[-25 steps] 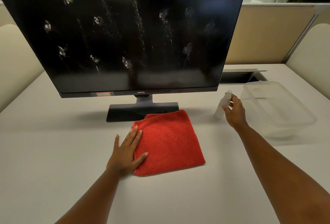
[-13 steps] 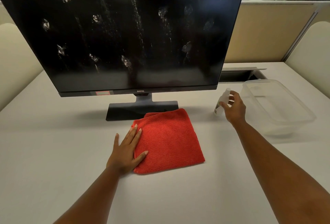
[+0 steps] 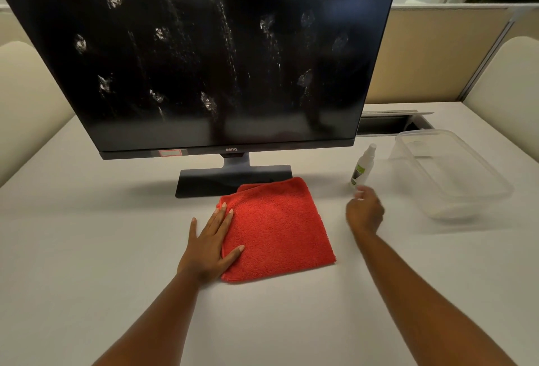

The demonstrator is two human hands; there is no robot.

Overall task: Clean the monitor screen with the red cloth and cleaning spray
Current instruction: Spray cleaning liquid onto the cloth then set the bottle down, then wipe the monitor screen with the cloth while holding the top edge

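The black monitor (image 3: 204,53) stands at the back of the table, its screen covered in white spray blotches and streaks. A folded red cloth (image 3: 280,228) lies in front of its base. My left hand (image 3: 211,241) rests flat on the cloth's left edge, fingers spread. A small clear spray bottle (image 3: 361,168) with a green label stands upright to the right of the monitor. My right hand (image 3: 364,211) hovers just in front of the bottle, apart from it, fingers loosely curled and holding nothing.
A clear plastic container (image 3: 449,173) sits at the right, close to the bottle. Behind it is an open cable slot (image 3: 388,125) in the white table (image 3: 87,249). Beige partitions and padded chair backs ring the desk.
My right hand has let go of the spray bottle, which now stands on the table, and has drawn back toward me. My left hand stays on the cloth.
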